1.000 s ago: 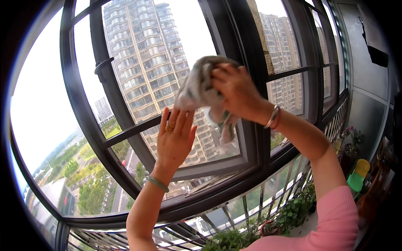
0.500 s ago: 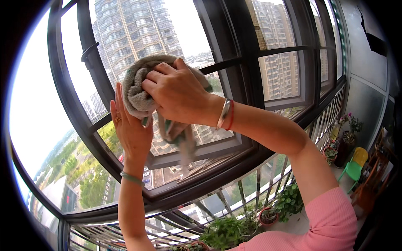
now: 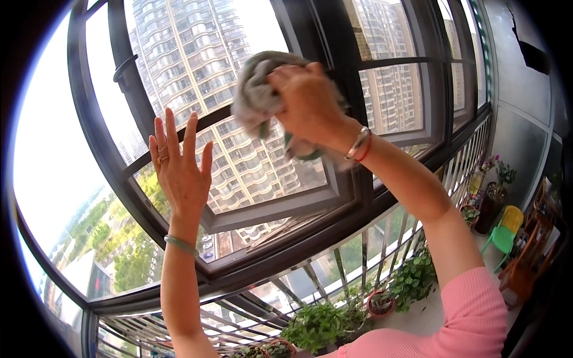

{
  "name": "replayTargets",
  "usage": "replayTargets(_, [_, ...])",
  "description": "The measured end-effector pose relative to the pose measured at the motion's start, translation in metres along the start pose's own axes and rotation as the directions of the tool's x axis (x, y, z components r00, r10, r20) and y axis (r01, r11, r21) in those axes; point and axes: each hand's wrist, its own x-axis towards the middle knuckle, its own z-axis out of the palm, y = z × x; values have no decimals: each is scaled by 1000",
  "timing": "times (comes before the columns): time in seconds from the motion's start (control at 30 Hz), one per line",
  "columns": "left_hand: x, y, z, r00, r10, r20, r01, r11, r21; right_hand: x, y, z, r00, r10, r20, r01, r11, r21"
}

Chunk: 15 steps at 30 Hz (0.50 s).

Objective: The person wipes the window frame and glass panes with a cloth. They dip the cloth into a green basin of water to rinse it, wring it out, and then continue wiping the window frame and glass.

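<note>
Although it is blurred, the grey cloth (image 3: 253,98) is clamped in the right hand (image 3: 310,104) before the window (image 3: 274,215); contact can't be told. The left hand (image 3: 184,173) is raised, spread wide. The tower (image 3: 185,65) is cut off above. Cloth has been shifted rightward since the earlier frame.

ok so quick tally: two bare-hand grips, left grip (image 3: 184,179) at 9 o'clock and right grip (image 3: 309,101) near 12, plus one bunched cloth (image 3: 256,89) around 11:30. Jewelry comes to four pieces lol, one gold ring (image 3: 162,159) at 9, one green bangle (image 3: 181,245) at 8, and at 2 one silver bangle (image 3: 357,142) and one red cord (image 3: 366,147). Also one yellow-and-green chair (image 3: 502,240) near 3:30 and at least three plant pots (image 3: 388,311) between 3 and 6.
</note>
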Motion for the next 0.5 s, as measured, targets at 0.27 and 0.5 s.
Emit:
replayTargets(0.27, [-3,-2,3,1000,2,-9,-2,1000,14,-22,54,-39,999,41,32,-31,960,-278])
replayTargets(0.5, [-2,-5,-4,999,16,47,-17,1000,23,-23,45,-25,993,41,-110,-72,952,-296])
